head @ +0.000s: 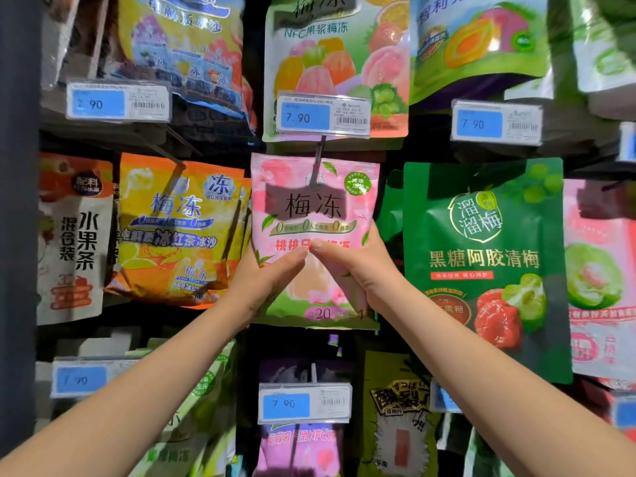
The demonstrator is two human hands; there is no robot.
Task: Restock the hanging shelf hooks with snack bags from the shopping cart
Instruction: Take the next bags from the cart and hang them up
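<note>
Both hands are on one pink snack bag (315,208), held upright and face-out in the middle column of the hanging display. The left hand (265,280) grips the bag's lower left part, thumb laid across the printed front and fingers out of sight behind the pack. The right hand (358,266) grips the lower right part the same way, thumb on the front and fingers curled round the right edge. The two thumb tips come almost together at the middle of the bag's face, so the pack is clamped from below and its upper half stands clear above the grip. At the top centre of the bag a thin metal hook (318,156) runs down from under a blue price tag (323,115) and meets the pack near its header; whether the rod passes through the hang hole cannot be told. Just beside the bag on the left hangs an orange bag (179,228), and on the right a green bag (481,256), neither touched by the hands. Below the held bag a second price tag (304,402) sits in front of a purple bag (303,442). No shopping cart is in view
</note>
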